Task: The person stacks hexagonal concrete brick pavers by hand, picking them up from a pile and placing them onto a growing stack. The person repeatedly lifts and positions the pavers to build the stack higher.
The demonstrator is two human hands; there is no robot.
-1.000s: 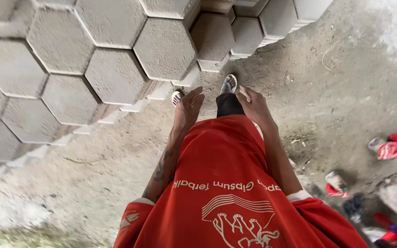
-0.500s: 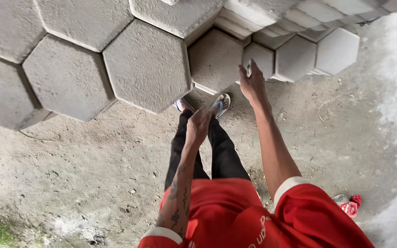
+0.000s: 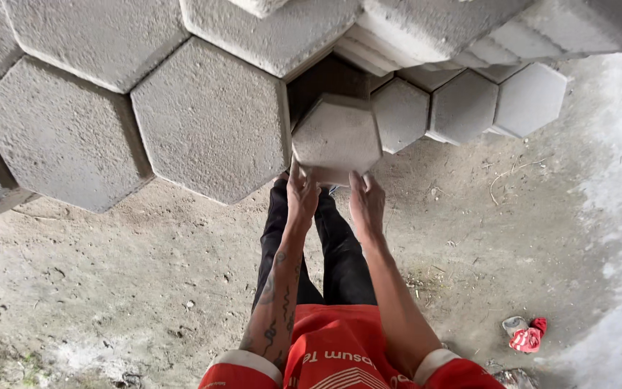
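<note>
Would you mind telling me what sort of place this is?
Probably an outdoor paving-block yard: grey hexagonal concrete blocks stand stacked on bare sandy ground, and both hands, left and right, grip one smaller block.

Two hands in view, left hand (image 3: 301,196) and right hand (image 3: 366,205), both laid against one small hexagonal concrete block (image 3: 337,137). Large hexagonal blocks (image 3: 210,119) showing a full or near-full face on the left: three. Smaller hexagonal blocks (image 3: 462,106) in the row to the right: three; one red and white scrap (image 3: 525,336) on the ground
</note>
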